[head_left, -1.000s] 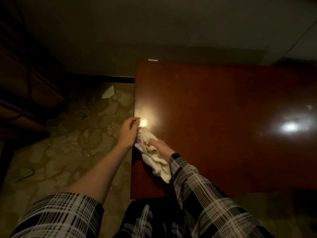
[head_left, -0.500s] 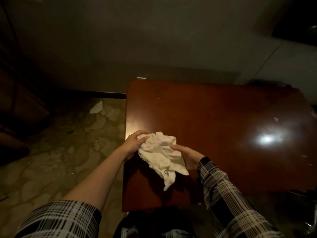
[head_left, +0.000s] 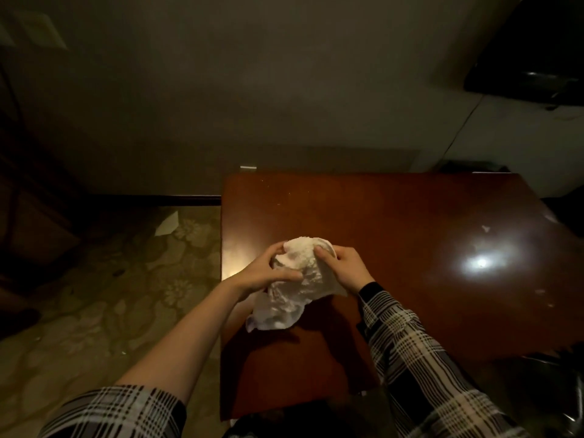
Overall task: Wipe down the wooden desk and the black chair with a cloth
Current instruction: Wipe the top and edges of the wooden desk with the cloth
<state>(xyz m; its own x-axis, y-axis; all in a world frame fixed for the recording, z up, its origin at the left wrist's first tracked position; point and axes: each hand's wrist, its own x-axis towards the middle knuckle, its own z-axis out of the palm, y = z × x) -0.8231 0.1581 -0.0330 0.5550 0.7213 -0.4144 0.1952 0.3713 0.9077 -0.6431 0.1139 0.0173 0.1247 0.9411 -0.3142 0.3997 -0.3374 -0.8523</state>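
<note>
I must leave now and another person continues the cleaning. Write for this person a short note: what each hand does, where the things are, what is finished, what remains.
Left hand: grips the white cloth from its left side.
Right hand: grips the same cloth from the right, thumb pressed into the bunched top.
The cloth is held over the near left part of the wooden desk; its tail hangs down toward the top.
Done: cannot tell; small pale specks show near the desk's far edge and right side.
Left: wipe the desk, then the black chair, which I cannot identify for certain in this view.

home room; wooden desk point(head_left: 395, 248); floral carpet point(head_left: 110, 295); dark cabinet point(head_left: 28, 197)
</note>
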